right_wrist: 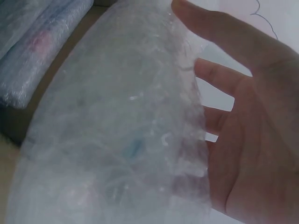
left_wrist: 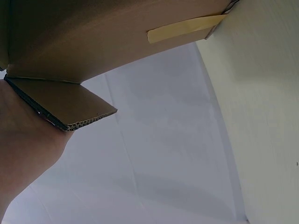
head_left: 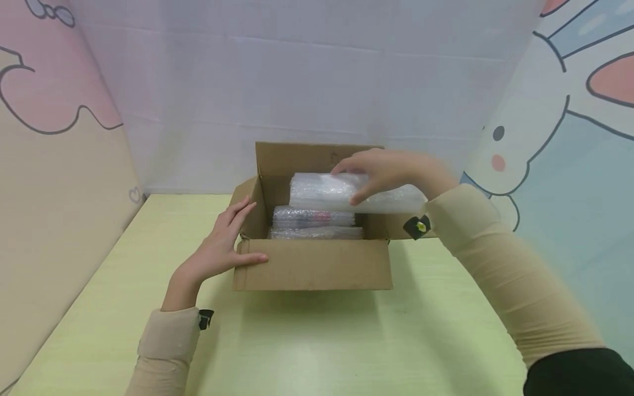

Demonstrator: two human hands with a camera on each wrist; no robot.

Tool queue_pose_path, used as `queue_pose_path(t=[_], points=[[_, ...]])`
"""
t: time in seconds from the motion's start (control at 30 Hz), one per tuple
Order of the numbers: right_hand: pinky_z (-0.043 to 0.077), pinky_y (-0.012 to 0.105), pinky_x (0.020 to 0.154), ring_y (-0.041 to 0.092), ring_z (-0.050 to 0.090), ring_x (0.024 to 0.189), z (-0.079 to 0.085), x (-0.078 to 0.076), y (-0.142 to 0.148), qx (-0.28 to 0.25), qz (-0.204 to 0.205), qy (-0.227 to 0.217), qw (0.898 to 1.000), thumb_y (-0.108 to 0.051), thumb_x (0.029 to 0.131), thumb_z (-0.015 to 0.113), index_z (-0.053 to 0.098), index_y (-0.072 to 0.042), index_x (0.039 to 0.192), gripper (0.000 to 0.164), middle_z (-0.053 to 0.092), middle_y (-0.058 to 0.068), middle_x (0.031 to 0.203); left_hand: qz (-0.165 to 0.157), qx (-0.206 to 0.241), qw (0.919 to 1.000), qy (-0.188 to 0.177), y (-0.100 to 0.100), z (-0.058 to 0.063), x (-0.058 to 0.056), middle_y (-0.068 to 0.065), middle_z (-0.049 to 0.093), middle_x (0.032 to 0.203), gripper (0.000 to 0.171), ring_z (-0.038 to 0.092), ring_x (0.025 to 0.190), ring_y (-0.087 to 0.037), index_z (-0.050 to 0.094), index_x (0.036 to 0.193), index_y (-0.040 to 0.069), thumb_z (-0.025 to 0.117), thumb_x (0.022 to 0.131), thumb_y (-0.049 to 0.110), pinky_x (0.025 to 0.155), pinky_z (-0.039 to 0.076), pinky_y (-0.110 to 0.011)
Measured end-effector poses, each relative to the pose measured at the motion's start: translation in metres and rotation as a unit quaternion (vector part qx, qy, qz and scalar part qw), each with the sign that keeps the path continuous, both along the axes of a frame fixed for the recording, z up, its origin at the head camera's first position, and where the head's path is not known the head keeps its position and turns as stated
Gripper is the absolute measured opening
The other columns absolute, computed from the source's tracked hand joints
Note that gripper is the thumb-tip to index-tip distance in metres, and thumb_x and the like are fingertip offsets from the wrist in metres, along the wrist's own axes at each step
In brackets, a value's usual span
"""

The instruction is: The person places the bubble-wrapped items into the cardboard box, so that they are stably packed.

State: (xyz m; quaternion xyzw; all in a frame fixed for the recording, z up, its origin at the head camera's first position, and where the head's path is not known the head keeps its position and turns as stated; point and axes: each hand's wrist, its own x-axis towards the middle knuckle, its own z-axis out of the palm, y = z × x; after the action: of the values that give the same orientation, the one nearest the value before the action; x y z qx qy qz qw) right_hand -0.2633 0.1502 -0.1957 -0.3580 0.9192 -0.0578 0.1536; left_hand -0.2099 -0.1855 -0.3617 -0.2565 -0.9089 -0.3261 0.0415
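Observation:
An open cardboard box (head_left: 312, 267) stands on the table with its flaps folded outward. My left hand (head_left: 218, 247) rests at its front left corner, fingers stretched along the left flap (left_wrist: 65, 100) and thumb on the front flap. With thumb and fingers, my right hand (head_left: 381, 170) grips a bubble-wrapped bundle (head_left: 317, 192) from above. That bundle (right_wrist: 117, 121) hangs tilted over the box's right part, its right end beyond the right wall. Inside the box lie two more bubble-wrapped packages, one with a reddish patch (head_left: 314, 216) and one in front (head_left: 317, 233).
The pale yellow-green table (head_left: 307, 346) runs around the box. Behind it hangs a white sheet (head_left: 307, 88). Cartoon-printed panels flank the table on the left (head_left: 59, 181) and right (head_left: 584, 192). Tape (left_wrist: 182, 29) sticks to the box's outer side.

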Motion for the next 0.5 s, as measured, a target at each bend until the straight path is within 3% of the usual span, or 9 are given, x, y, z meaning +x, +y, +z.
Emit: queue_pose_path(t=[0.23,0.5], points=[[0.040,0.045,0.107,0.025,0.050,0.128,-0.008,-0.010,-0.028,0.006,0.000,-0.012,1.000,-0.032,0.082,0.076,0.048,-0.019,0.141,0.066,0.055,0.007,0.137,-0.004,-0.002,1.0000,-0.001,0.001,0.002,0.001,-0.006,0.011,0.163,0.112,0.013,0.148,-0.035,0.017,0.156,0.012,0.084,0.072,0.042,0.112,0.026,-0.061],[0.037,0.044,0.109,0.023,0.046,0.131,-0.023,-0.019,-0.050,0.023,-0.018,-0.032,0.999,-0.036,0.083,0.074,0.047,-0.025,0.142,0.067,0.052,0.006,0.141,-0.001,-0.005,0.9999,-0.010,0.003,0.003,0.002,-0.005,0.009,0.163,0.112,0.011,0.148,-0.034,0.016,0.156,0.015,0.084,0.072,0.043,0.112,0.026,-0.061]])
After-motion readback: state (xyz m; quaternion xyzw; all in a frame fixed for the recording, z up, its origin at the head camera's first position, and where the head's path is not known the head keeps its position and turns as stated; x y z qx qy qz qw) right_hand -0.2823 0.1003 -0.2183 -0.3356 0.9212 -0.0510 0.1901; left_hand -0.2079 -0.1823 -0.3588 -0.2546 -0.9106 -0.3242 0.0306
